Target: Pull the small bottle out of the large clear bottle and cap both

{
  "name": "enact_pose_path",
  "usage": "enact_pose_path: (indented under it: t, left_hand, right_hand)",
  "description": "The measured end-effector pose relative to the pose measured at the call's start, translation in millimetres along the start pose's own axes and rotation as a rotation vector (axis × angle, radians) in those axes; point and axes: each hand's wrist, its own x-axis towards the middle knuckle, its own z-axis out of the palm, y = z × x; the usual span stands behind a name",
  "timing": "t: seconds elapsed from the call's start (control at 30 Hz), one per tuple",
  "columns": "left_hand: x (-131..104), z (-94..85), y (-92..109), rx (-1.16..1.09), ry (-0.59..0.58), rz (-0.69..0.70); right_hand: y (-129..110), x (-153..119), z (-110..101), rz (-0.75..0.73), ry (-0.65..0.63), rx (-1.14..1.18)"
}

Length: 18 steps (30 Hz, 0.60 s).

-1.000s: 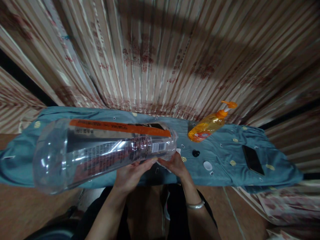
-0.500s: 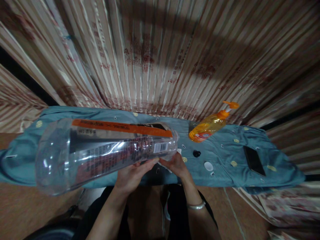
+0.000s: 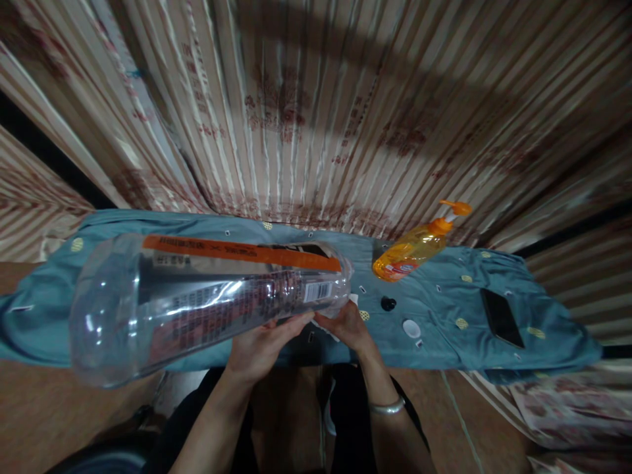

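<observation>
Seemingly a home: floral striped curtains (image 3: 316, 158), teal patterned cloth (image 3: 444, 296)

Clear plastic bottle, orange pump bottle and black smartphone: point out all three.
Clear plastic bottle (image 3: 212, 299): head view, middle of its labelled side.
Orange pump bottle (image 3: 411, 252): head view, middle of its body.
Black smartphone (image 3: 501, 317): head view, middle of its upper face.

The light is dim, a broad shadow (image 3: 375, 49) crosses the curtain (image 3: 316, 131), and glare streaks the bottle (image 3: 212, 299)

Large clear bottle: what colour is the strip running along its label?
The label strip is orange with dark printing, best seen in the head view.
</observation>
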Motion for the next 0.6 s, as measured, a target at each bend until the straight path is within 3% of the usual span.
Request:
enact_pose_path:
  t: [0.1,0.37,0.6]
  left_hand:
    - [-1,-0.1,0,-0.081,-0.092,-0.063]
    - [2,0.1,4,-0.079,-0.1,-0.048]
    - [-2,-1.7,-6,0.052,0.068,-0.049]
  right_hand:
    - [-1,0,0,0.005,0.003,-0.004]
    - [-1,0,0,0.0,0.003,-0.013]
    - [1,1,1,0.016,-0.007,-0.007]
